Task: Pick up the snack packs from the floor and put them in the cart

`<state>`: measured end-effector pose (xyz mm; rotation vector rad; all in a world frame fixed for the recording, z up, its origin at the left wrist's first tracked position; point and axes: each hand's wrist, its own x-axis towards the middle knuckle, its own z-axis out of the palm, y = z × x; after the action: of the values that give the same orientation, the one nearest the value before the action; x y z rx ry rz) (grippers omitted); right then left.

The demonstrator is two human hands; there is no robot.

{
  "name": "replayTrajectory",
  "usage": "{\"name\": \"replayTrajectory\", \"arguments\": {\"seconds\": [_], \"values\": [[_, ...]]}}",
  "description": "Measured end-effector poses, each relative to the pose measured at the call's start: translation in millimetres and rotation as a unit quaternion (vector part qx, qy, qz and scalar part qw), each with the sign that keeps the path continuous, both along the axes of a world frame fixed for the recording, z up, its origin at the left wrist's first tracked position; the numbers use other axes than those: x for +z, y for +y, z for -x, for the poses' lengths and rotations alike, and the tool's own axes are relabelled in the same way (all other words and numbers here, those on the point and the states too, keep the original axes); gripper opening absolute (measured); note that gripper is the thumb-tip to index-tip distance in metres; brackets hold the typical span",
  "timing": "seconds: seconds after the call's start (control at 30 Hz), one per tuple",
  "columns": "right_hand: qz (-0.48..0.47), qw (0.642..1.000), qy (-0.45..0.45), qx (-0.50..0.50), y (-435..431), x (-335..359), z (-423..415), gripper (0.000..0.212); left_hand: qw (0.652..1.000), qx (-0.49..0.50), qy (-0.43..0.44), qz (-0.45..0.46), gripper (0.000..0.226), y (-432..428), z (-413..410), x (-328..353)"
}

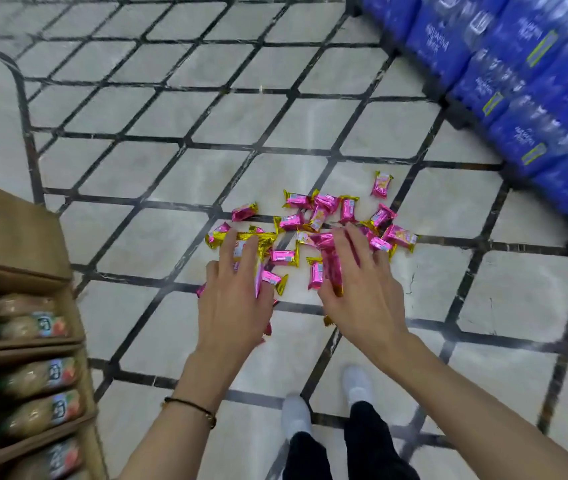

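Several small pink-and-gold snack packs (348, 209) lie scattered in a loose pile on the tiled floor, and one pack (381, 184) lies apart at the far right. My left hand (234, 306) is spread over the left side of the pile. It holds packs under its palm and fingers, and pink and gold ends stick out on both sides. My right hand (362, 299) covers the middle of the pile and holds packs between thumb and fingers; a gold end shows below the palm. No cart is in view.
Open cardboard boxes (16, 237) with packaged goods stand at the left edge. Blue shrink-wrapped packs of water bottles (517, 81) are stacked at the upper right. My feet in white shoes (296, 417) stand just behind the pile. The floor has pale tiles with black lines.
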<state>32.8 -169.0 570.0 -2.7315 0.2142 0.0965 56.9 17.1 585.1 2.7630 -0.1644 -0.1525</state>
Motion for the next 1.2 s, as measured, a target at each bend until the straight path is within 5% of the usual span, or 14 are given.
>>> {"name": "replayTrajectory", "arguments": {"seconds": [0.37, 0.83, 1.2], "values": [[0.054, 0.995, -0.064, -0.055, -9, 211, 87, 0.074, 0.995, -0.013, -0.061, 0.079, 0.06, -6, 54, 196], [0.147, 0.932, -0.056, -0.327, -108, 289, 235, 0.075, 0.942, -0.306, -0.079, 0.116, 0.062, -158, 114, 264], [0.135, 0.832, -0.031, -0.537, -206, 301, 457, 0.081, 0.849, -0.514, -0.049, 0.114, 0.065, -329, 304, 272]]}}
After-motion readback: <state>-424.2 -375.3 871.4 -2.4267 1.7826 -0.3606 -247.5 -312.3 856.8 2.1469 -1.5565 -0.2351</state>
